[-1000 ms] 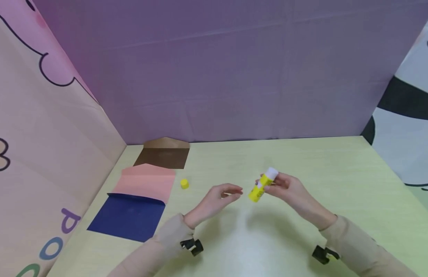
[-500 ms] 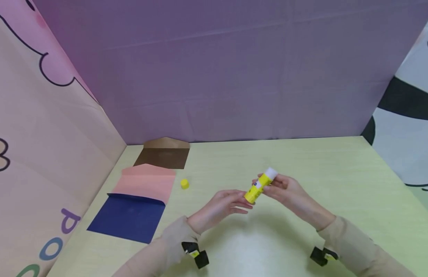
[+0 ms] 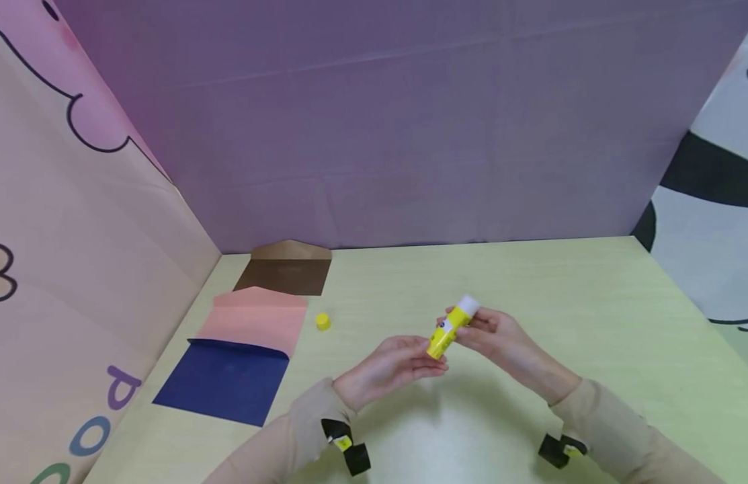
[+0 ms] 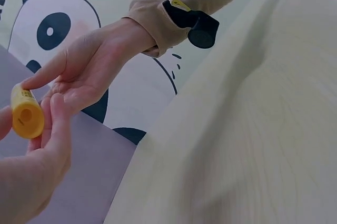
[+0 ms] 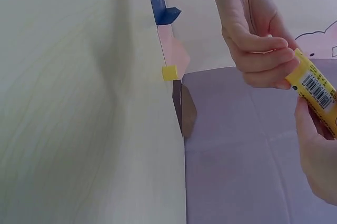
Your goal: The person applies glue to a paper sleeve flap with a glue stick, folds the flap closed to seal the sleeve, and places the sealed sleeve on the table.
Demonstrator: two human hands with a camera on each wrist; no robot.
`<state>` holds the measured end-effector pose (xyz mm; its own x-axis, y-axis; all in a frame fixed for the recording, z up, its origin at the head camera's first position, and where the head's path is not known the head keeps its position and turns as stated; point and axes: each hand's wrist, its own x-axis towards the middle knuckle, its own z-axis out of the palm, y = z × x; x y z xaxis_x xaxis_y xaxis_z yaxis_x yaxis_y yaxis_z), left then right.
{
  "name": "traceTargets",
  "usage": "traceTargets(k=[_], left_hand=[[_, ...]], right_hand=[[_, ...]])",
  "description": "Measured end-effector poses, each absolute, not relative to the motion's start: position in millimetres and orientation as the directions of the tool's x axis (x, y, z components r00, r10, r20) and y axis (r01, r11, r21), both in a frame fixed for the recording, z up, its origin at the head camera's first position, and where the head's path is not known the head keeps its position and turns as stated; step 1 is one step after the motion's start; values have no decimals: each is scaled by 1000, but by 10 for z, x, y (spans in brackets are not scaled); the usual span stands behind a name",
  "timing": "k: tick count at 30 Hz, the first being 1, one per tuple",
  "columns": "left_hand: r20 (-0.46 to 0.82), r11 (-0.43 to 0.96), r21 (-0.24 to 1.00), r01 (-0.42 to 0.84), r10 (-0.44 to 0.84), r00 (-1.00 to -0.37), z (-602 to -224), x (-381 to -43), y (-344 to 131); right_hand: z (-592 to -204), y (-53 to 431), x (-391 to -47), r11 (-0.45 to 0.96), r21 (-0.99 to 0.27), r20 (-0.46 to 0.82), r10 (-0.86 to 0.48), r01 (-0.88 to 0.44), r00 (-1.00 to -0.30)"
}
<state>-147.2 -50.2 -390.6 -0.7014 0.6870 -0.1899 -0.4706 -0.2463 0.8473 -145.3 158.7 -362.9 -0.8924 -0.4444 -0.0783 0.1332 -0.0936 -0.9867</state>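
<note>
Sleeves of beige fabric [image 3: 621,420] nearest, one per side, each with a small black camera block strapped on; left block [image 3: 357,460], right block [image 3: 554,451]. Left hand [image 3: 388,366]: thumb and fingers closed on the lower end of a yellow cylindrical glue stick with a white top end [image 3: 449,333]. Right hand [image 3: 501,336]: thumb and fingertips pinching the same glue stick higher up, below the white end. Glue stick is up off the bench [image 3: 531,275], tilted, white end toward upper right, between the two hands. Round base faces the left wrist camera; barcode side shows in the right wrist view. Both hands' shadows fall on the pale, wood-grained bench.

Bench left side, a row going away: dark navy paper envelope [image 3: 222,381] first, its far edge lifted a bit. Salmon-pink paper envelope [image 3: 253,319] just beyond, flap up, pointing away. Small round yellow cap [image 3: 322,321] on the bench, just right of pink, apart from it. Brown paper envelope [image 3: 285,272] farthest, flap up, near the back edge.

Purple creased sheet [image 3: 374,134] behind. Pale cartoon-print panel [image 3: 65,235] at left, black-and-white one [image 3: 712,249] at right.
</note>
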Motion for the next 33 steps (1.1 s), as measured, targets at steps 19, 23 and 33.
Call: traceTargets(k=[19,23,33], left_hand=[[-58,-73,992,-105,481,-875,-3838,-1321,-472],[-23,-30,999,-39,425,-905,-3826,-1286,-448],[170,90,973,210,331,-928,-3797,-1188,-377]], right_hand=[[-3607,1483,-1338,-57,-985,-138,-296,162,-945],[-3607,1454,-1321,-62,-982,-159,-251,180,-955],[-3615,1380,-1320,-162,-963,-188,-181,218,-965]])
